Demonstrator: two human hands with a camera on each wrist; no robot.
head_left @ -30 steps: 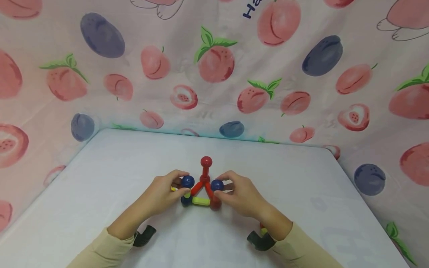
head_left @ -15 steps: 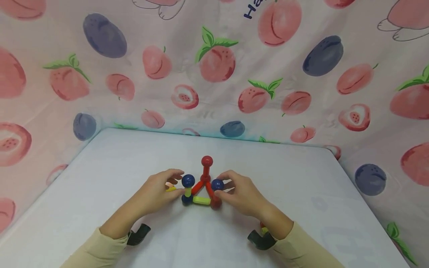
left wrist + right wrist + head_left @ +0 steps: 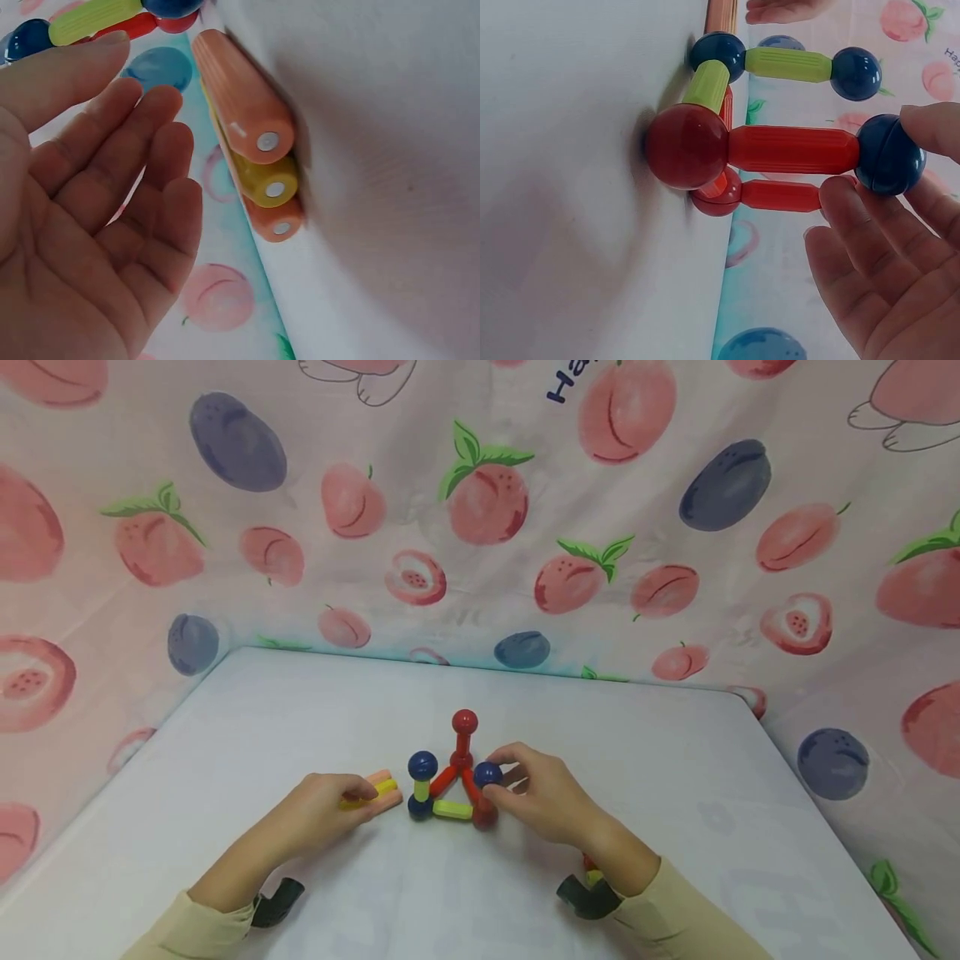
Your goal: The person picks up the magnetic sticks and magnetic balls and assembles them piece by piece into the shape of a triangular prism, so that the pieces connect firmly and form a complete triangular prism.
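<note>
A frame of magnetic rods and balls stands on the table: a triangular base with upright rods. My right hand [image 3: 542, 795] pinches the blue ball [image 3: 890, 154] atop an upright red rod [image 3: 793, 148], which rises from a red ball [image 3: 686, 145]. Another blue ball [image 3: 423, 766] tops the green upright on the left, and a red ball [image 3: 465, 722] tops the far upright. My left hand [image 3: 318, 814] is just left of the frame, fingers relaxed and holding nothing, beside loose rods: an orange rod [image 3: 244, 97], a yellow rod [image 3: 266, 180] and a second orange rod [image 3: 276, 219].
The white table [image 3: 480, 902] carries the frame near its middle. More coloured pieces [image 3: 592, 870] lie partly hidden under my right forearm. A fruit-print cloth [image 3: 480, 585] hangs behind and at the sides.
My left hand has let go of the left blue ball, now standing on its green rod, and moved left and down to the loose rods. The right hand keeps its pinch on its ball.
</note>
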